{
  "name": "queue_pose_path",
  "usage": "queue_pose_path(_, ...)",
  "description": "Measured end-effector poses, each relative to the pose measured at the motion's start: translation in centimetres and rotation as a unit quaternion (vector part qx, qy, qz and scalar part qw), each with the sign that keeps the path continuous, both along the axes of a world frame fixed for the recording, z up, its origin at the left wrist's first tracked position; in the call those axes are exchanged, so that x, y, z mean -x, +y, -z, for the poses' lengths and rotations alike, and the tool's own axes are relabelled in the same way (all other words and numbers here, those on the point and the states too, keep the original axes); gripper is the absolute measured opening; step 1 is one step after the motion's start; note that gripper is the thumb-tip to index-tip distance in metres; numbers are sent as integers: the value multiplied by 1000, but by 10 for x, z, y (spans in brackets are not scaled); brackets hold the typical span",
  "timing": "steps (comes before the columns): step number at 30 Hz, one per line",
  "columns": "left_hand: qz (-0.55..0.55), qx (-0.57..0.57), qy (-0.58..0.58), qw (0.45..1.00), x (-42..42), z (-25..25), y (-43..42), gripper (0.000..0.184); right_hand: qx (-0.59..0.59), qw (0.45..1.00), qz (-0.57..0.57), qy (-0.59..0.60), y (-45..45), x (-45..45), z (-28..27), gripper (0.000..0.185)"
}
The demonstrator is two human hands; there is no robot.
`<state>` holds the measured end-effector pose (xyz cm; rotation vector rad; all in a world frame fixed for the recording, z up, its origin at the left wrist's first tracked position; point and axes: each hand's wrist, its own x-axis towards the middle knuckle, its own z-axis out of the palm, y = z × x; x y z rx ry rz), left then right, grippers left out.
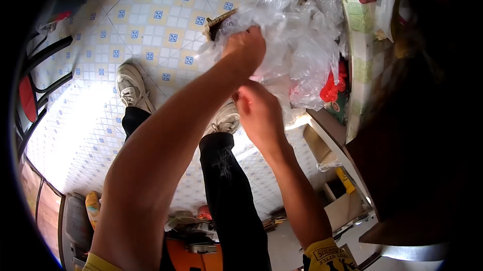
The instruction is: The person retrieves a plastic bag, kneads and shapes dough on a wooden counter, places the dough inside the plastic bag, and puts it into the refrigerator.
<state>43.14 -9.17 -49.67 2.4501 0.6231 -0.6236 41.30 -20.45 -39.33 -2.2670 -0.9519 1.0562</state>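
Clear plastic bags (307, 39) lie loosely heaped over a cardboard box (215, 23), handling judged unfinished; left hand (247, 45) curled against heap, right hand (259, 110) partly curled just beside, what either grips cannot be told.

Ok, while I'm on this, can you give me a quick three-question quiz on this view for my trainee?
1. True or false: the person's bare left hand is nearer the top of the picture than the bare right hand.

2. Pick one. The small opaque piece of crumpled plastic at the right side of the clear, crumpled plastic heap is:
A) blue
B) red
C) black

3. Count: how many pale shoes show on the white tiled floor with blue motifs?

Key: 1. True. 2. B, red. 3. Two.
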Motion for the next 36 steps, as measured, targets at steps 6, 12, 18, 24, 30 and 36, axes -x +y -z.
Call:
queue_pose_path(6,211,-50,-92,972,9,75,14,27,49,897,91,-431,-65,-53,15,37)
queue_pose_path(12,228,65,-29,971,1,27,39,21,-67,915,368,-149,-59,-75,-18,37)
queue_pose_path(18,-353,432,-14,830,9,3,55,32,-31,894,197,-402,-60,-59,-28,31)
queue_pose_path(24,-70,35,-78,994,15,4,15,27,65,963,-48,-257,-51,21,-7,39)
queue_pose_path(30,108,56,-21,992,-4,4,38,26,84,919,8,-386,-63,-1,42,9)
queue_pose_path(36,-42,335,10,941,8,-7,66,37,2,904,393,-166,-31,-37,-4,22)
